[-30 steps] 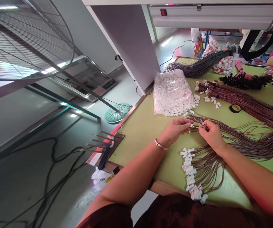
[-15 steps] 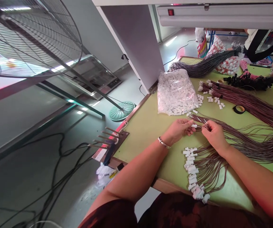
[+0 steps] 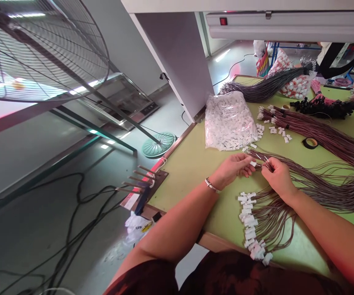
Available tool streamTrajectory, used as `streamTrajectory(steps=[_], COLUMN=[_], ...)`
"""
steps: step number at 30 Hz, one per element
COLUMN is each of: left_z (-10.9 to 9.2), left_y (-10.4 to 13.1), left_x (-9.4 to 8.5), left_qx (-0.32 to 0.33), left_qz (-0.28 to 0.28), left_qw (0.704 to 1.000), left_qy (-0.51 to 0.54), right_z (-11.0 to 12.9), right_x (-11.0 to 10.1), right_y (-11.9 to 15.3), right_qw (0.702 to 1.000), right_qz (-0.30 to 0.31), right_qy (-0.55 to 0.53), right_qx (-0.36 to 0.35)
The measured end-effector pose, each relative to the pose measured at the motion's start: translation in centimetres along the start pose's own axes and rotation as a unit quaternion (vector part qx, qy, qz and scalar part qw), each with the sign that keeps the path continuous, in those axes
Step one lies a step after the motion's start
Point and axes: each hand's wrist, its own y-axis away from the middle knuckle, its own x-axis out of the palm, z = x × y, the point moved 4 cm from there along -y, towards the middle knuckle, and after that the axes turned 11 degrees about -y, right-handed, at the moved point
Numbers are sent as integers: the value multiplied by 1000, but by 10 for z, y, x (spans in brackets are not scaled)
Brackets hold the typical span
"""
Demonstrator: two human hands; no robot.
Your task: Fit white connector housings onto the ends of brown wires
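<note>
My left hand [image 3: 234, 167] pinches a white connector [image 3: 252, 164], my right hand [image 3: 277, 177] grips brown wires [image 3: 268, 165] just right of it — best held in line, pinched close to the tips — over the desk [image 3: 183, 176], wired connectors [image 3: 250, 221] nearer me, a filled plastic bag [image 3: 229, 121] farther away.

The connectors [image 3: 250, 221] look smooth plastic, the bag [image 3: 229, 116] glossy, wrinkled plastic.

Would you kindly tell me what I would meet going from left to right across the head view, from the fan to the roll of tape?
Fan's round wire guard → rack of pegs → left hand → white connector → right hand → roll of black tape.
</note>
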Motion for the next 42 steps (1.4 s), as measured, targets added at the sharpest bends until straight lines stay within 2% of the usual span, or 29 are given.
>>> streamTrajectory(steps=[3,7,10,14,20,26,36,42], left_z=[0,-1,-3,-2,2,-2,4,0], left_y=[-1,0,2,2,1,4,3,6], left_x=[-1,-3,1,4,4,6,10,7], left_qx=[23,58,63,56,37,39,27,25], left_qz=[-6,-52,-25,-18,-2,-8,-37,-28], left_qw=[997,983,977,978,988,988,980,978], left_qy=[-73,-166,-202,-198,-149,-150,-192,-206], right_z=[4,6,4,1,-3,-1,0,1], right_x=[-1,-1,1,3,0,1,3,4], right_y=[0,1,1,1,0,0,2,2], right_qw=[1000,1000,999,999,997,999,999,999], right_qz=[-8,-6,12,26,43,36,34,41], right_qy=[4,12,30,29,-59,-25,27,32], right_qx=[-11,-21,-35,-29,38,17,-13,-8])
